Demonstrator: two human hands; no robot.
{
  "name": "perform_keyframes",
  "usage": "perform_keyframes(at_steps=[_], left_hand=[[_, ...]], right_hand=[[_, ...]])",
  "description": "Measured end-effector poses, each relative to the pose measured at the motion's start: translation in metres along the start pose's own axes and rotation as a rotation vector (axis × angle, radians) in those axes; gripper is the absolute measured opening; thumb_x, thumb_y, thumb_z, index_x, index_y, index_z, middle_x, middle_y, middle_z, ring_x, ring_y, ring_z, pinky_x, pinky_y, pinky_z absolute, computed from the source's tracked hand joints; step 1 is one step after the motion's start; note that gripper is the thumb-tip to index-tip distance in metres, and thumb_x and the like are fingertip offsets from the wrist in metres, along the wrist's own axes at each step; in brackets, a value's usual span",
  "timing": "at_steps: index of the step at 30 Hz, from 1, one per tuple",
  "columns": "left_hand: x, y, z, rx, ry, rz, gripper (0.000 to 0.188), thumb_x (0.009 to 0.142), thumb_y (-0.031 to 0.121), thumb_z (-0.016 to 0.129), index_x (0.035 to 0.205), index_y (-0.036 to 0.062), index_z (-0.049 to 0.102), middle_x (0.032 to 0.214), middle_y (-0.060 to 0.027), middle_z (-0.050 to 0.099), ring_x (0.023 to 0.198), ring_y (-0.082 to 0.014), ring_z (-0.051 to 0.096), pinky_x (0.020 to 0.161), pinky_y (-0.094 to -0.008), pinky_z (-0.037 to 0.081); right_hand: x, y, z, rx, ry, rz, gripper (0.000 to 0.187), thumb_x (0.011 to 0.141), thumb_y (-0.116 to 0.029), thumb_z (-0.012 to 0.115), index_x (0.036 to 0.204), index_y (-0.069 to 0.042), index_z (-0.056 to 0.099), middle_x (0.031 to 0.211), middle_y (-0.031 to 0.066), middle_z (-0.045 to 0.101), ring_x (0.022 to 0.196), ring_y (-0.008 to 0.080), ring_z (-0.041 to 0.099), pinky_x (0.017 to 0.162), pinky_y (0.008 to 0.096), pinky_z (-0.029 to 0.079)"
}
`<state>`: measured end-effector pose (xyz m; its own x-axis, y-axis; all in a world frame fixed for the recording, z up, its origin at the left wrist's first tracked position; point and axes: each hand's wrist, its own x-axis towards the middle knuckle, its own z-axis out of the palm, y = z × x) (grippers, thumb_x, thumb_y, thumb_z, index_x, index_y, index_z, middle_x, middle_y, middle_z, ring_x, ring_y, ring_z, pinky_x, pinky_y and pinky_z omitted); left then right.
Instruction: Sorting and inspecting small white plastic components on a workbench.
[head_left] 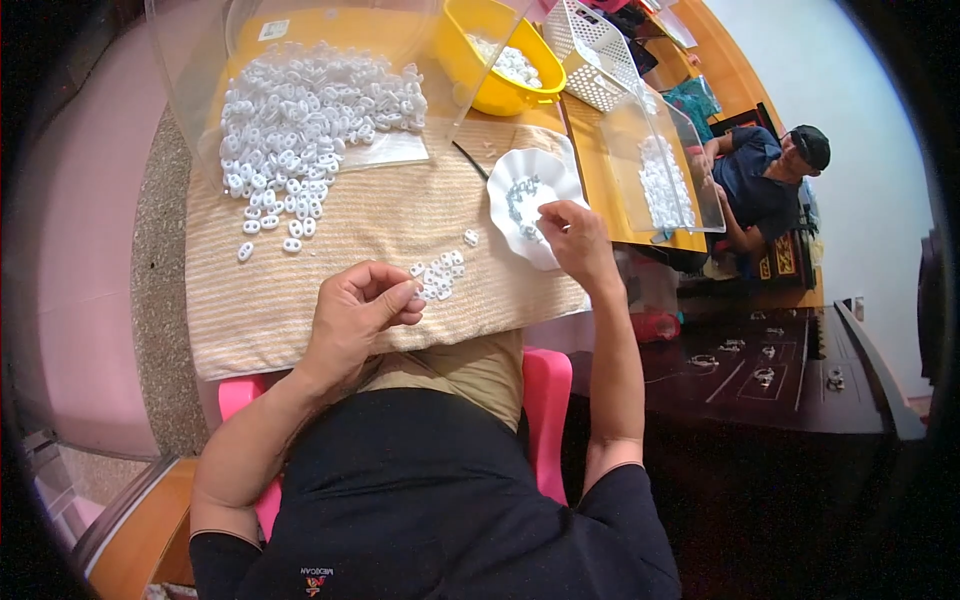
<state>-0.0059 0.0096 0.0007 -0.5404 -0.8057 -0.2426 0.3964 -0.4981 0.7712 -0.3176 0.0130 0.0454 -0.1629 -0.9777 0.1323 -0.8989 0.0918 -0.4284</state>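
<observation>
Head view shows me mid-assembly, as I judge it: my left hand (362,305) has its grip pinched shut on a small white clip (415,300), thumb against the fingertips, held just over the near edge of the striped cloth (330,250) on the counter. My right hand (575,238) reaches into the white scalloped dish (520,165), its grip closing on one of the small grey pieces (518,198) there; whether a piece is already between the fingertips I cannot tell.

Just beyond the left grip lies a small cluster of clips (440,275), touching one another. Well beyond it, up and to the left, sits the big pile of clips (310,115), spilling off a clear plastic sheet (400,150) onto the cloth.

Next, I reckon, the right grip needs to lift one grey piece clear and bring it across to the left grip, which must hold the clip steady and turned so the two can meet. They are tiny, so alignment looks fiddly.

Packages: a yellow bowl (490,60) of white pieces stands far beyond the right grip, a white lattice basket (595,55) beside it, and a clear box (660,165) of white pieces to its right. A small white rectangular label (272,30) sits on the clear tub wall (190,70) above the pile. Another person (765,180) works at the far right.
</observation>
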Motion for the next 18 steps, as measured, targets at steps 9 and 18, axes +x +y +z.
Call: perform_keyframes(at_steps=[9,18], left_hand=[[0.001,0.0,-0.001,0.028,0.001,-0.014,0.012,0.09,0.007,0.064,0.098,-0.0016,0.064,0.086,-0.0073,0.067,0.077,-0.0117,0.065,0.073,-0.0251,0.057],[0.0,0.001,-0.003,0.02,0.015,-0.044,0.016,0.088,0.008,0.067,0.1,-0.0022,0.065,0.085,-0.0076,0.067,0.077,-0.011,0.064,0.072,-0.0245,0.055]], right_hand=[[0.022,0.011,0.001,-0.266,-0.185,-0.081,0.02,0.081,-0.01,0.057,0.096,-0.004,0.068,0.091,0.0193,0.067,0.087,0.0366,0.064,0.08,0.0431,0.049],[0.035,-0.001,0.003,-0.348,-0.358,0.04,0.021,0.078,-0.016,0.063,0.094,-0.005,0.071,0.088,0.0242,0.066,0.088,0.0374,0.064,0.083,0.0427,0.049]])
